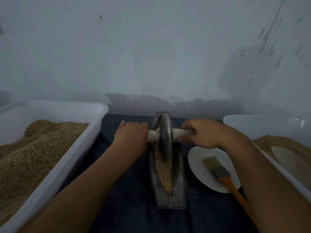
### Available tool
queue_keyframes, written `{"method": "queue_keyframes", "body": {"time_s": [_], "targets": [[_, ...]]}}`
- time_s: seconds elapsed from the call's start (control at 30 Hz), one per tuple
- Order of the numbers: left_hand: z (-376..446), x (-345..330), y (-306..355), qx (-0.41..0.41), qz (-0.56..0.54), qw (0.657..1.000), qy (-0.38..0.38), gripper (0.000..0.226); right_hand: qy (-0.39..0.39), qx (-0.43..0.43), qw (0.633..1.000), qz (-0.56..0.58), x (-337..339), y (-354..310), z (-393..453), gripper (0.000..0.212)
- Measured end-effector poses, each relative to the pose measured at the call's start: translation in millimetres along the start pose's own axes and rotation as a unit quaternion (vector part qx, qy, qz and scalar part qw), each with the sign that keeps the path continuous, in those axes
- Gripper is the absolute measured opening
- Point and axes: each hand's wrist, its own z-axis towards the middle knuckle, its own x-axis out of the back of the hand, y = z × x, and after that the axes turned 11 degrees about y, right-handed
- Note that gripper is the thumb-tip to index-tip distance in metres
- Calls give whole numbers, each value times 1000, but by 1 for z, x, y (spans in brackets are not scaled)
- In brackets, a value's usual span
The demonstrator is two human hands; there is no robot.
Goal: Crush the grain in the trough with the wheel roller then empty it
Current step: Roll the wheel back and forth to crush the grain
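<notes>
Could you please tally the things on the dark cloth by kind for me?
White tubs of grain: 2
Metal trough: 1
Wheel roller: 1
White plate: 1
Brush: 1
Total: 6

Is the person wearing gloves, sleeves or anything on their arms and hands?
No. Both the left hand and the right hand are bare, with no gloves. Both forearms are uncovered as far as the picture shows; no sleeve, watch, ring or bracelet is visible.
</notes>
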Motion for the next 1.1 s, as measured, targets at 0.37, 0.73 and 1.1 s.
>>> {"method": "queue_keyframes", "body": {"time_s": [0.37,0.73,1.1], "targets": [[5,-20,0,2,30,989,146,48,163,-19,986,14,-39,17,15,37],[-14,25,13,30,91,994,-52,27,-66,-3,997,-48,17,-10,-13,46],[-31,51,20,-10,82,995,-60,34,-137,15,988,-74,34,-25,-26,41]]}}
